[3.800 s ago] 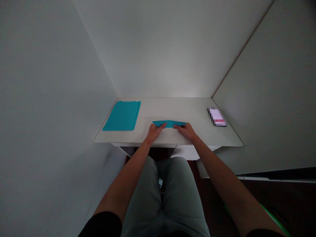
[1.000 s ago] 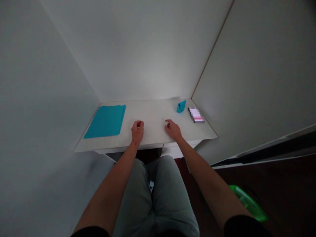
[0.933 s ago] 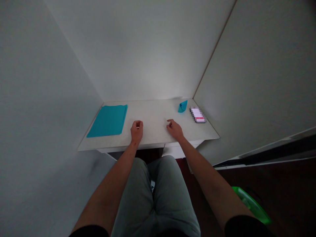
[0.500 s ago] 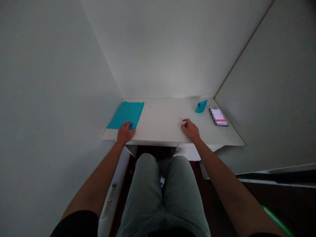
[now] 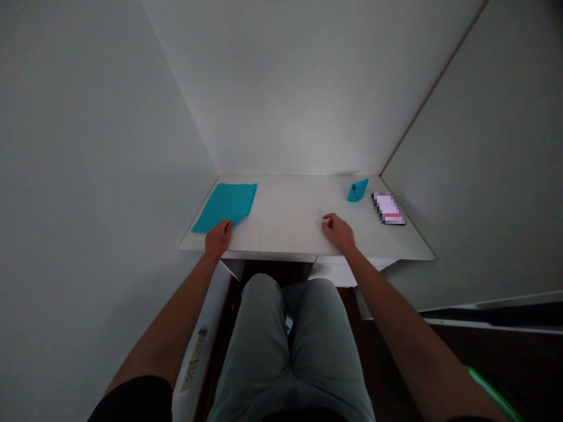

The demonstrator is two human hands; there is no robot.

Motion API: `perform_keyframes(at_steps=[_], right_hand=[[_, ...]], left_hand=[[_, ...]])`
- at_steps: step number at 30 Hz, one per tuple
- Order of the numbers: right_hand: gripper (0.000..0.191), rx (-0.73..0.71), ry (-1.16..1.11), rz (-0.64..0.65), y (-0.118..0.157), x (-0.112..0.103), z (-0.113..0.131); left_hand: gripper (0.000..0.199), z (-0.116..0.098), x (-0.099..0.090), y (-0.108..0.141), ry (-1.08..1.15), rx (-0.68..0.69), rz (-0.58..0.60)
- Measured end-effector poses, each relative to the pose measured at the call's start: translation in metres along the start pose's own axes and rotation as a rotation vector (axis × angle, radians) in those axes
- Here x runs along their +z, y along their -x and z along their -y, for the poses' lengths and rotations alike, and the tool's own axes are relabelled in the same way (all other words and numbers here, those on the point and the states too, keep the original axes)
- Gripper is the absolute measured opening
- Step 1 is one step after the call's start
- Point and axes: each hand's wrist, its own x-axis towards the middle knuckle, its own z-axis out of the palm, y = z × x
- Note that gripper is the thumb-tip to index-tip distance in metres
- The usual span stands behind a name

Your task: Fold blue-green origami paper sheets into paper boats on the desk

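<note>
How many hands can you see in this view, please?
2. The left hand is at the near edge of the blue paper, apparently pinching it; the right hand is half-curled at the desk, nearer the person than the folded blue shape.

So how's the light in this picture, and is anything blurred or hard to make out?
Head view: dim overall, with the back wall paler and the floor nearly black; head view: the phone shows as coarse blocks, so its screen is unreadable; head view: the left hand at the teal paper looks soft in fine detail.
</note>
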Motion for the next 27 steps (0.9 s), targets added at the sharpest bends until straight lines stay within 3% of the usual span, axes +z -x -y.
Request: perform_keyframes(at_steps=[7, 11, 27], right_hand=[[0.028, -0.011, -0.005, -0.02, -0.0004, 0.0014, -0.0012], [0.028, -0.025, -0.002, -0.021, -0.0008, 0.0017, -0.0019], [0.026, -0.016, -0.005, -0.017, 0.0014, -0.0004, -0.0013]], left_hand=[[0.047, 0.0047, 0.0017, -0.0004, 0.07, -0.065, -0.039], [0.051, 0.0069, 0.0022, 0.0012, 0.133, -0.003, -0.075], [0.035, 0.0044, 0.0025, 0.0007, 0.156, -0.009, -0.142]])
